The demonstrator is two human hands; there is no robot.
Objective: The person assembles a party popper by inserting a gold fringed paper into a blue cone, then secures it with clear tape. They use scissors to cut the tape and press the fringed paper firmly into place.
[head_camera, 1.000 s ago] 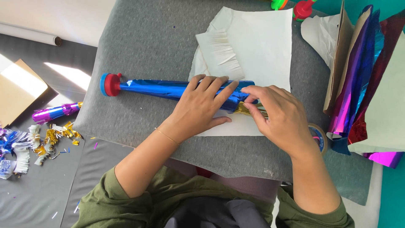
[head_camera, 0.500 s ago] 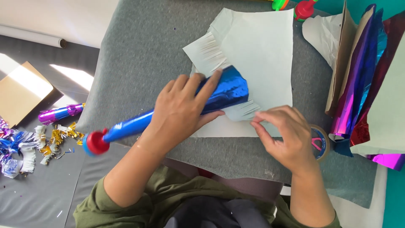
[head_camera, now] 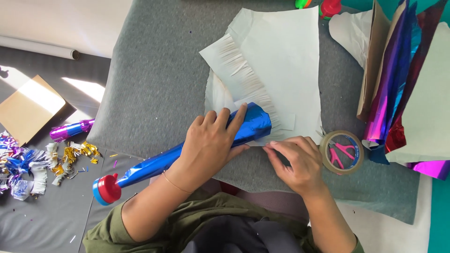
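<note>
1. Two bare hands work over a grey padded desk [head_camera: 154, 84], seen from above.
2. A long blue foil cone [head_camera: 154, 164] lies slanted across the near edge of the desk, its wide end up and to the right, its narrow end down and to the left past the edge.
3. A red and blue cap [head_camera: 107, 189] closes the narrow end.
4. The left hand [head_camera: 211, 145] lies on top of the cone's wide half, palm down, its grip flat and spread rather than curled round; the fingers [head_camera: 236, 119] point along the foil towards the wide end.
5. The right hand [head_camera: 297, 161] rests just beside the wide end, its grip narrow, fingertips pinched at the lower edge of a pale paper sheet [head_camera: 286, 61].
6. What the fingertips nip there is too small to tell.
7. That sheet lies under the cone's wide end, and a fringed paper strip [head_camera: 243, 75] runs slantwise across it down to the cone.
8. A roll of tape [head_camera: 342, 152] lies just right of the right hand, with small pink scissors [head_camera: 340, 153] inside its ring.
9. Shiny foil sheets [head_camera: 393, 79] in purple, blue and red stand at the right edge.
10. On the floor to the left lie a purple foil piece [head_camera: 70, 130], a heap of fringe scraps [head_camera: 33, 164] and a brown card [head_camera: 28, 107].
</note>
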